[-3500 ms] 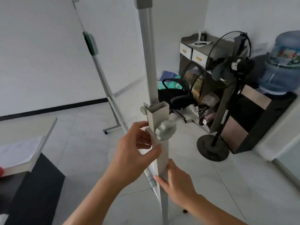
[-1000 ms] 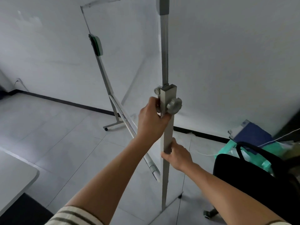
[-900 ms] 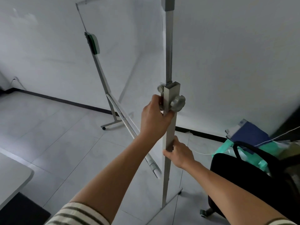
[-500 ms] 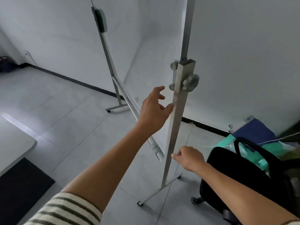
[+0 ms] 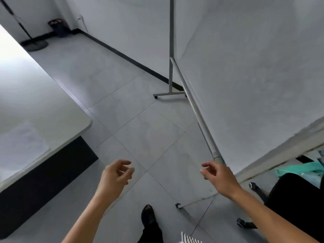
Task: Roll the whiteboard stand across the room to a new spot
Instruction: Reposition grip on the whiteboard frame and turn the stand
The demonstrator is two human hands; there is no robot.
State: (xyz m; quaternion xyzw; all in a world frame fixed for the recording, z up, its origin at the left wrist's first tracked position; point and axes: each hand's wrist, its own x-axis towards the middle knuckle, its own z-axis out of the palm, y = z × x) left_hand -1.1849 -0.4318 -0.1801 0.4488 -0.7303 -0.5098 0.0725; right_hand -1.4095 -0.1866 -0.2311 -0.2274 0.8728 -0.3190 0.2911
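Observation:
The whiteboard stand (image 5: pixel 245 71) fills the right of the head view, its white board face tilted and its metal tray rail (image 5: pixel 196 109) running down toward me. Its far leg (image 5: pixel 171 50) ends in a wheeled foot bar (image 5: pixel 168 94) by the wall; a near foot with a caster (image 5: pixel 178 206) shows on the floor. My left hand (image 5: pixel 115 178) hovers over the tiles, fingers loosely curled, holding nothing. My right hand (image 5: pixel 219 178) is just below the rail's lower end, fingers apart, off the stand.
A white table (image 5: pixel 35 109) with a dark side panel stands at left. A black office chair (image 5: pixel 298 199) with caster legs sits at lower right, green bags (image 5: pixel 301 170) behind it. A floor stand base (image 5: pixel 35 45) and a dark bin (image 5: pixel 59 28) are far left. My shoe (image 5: pixel 148 216) is below.
Both hands have let go of the stand's near post and dropped away from it. The view has tipped down toward the floor, and the near post is out of sight.

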